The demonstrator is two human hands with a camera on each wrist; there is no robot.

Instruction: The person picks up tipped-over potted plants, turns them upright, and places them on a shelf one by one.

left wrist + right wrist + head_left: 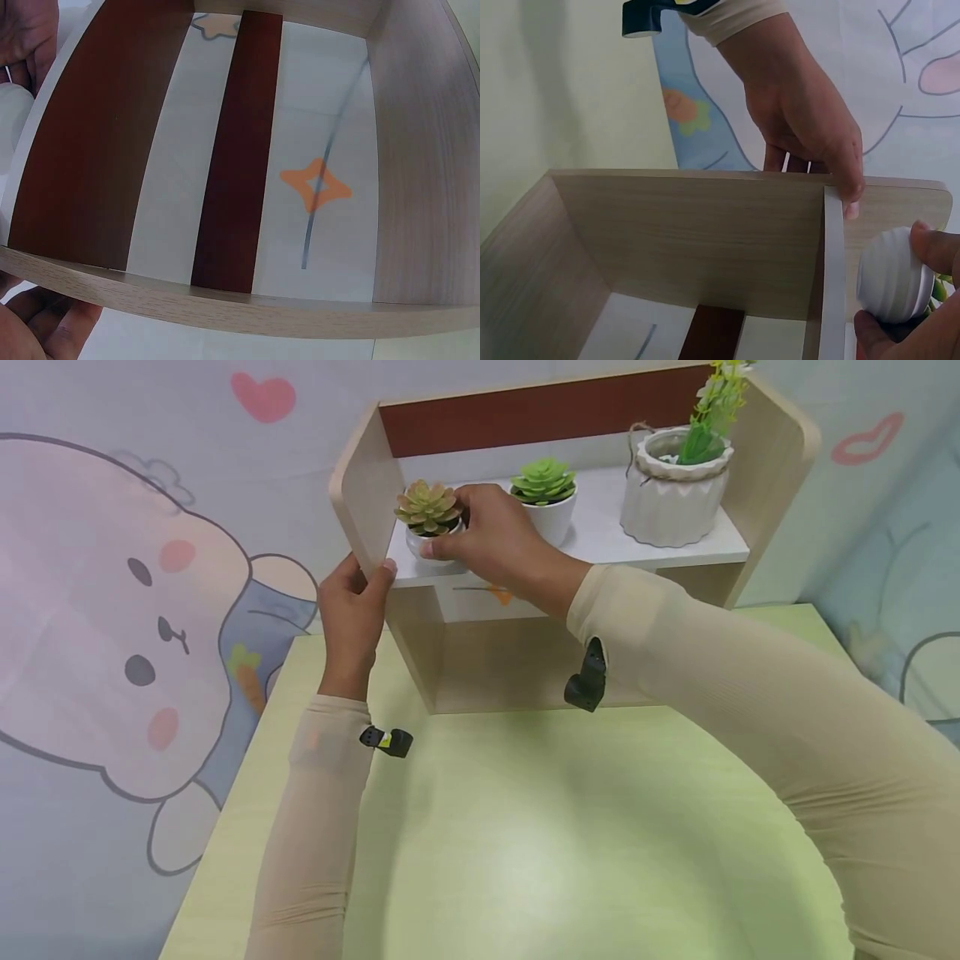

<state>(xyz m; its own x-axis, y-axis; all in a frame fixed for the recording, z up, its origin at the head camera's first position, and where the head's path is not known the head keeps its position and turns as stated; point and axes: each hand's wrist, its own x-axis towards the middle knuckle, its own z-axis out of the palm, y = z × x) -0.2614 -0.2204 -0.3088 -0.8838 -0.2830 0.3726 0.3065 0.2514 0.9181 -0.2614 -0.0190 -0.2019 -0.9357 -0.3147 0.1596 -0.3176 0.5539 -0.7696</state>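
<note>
My right hand holds a small white pot between thumb and fingers, at the left end of the upper board of a wooden desk shelf. In that pot sits a brownish-green artificial succulent. My left hand grips the shelf's left side panel, the fingers outside it and the thumb at the board's front corner. In the right wrist view, the left hand reaches over the panel edge. Part of the left hand also shows below the panel in the left wrist view.
Beside the right hand stands a bright green succulent in a white pot. Farther right is a larger white ribbed pot with twine and yellow flowers. The shelf stands on a pale green table, before a cartoon-printed backdrop.
</note>
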